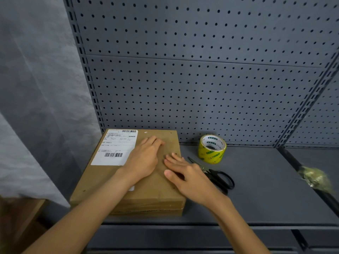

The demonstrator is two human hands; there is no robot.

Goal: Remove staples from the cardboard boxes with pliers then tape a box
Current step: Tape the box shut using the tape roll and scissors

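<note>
Both hands are lying flat, fingers spread and pinching nothing: the left hand (145, 158) and the right hand (187, 177) are pressing down on the top of the cardboard box (113, 182), which is sitting at the left of the grey shelf (266, 180). It is looking light and stiff but dentable, so I'd be taking it by its side edges, clear of the shipping label (114, 147). Just beside it, scissors (214, 176) and a yellow tape roll (211, 149) are waiting; no pliers are showing.
</note>
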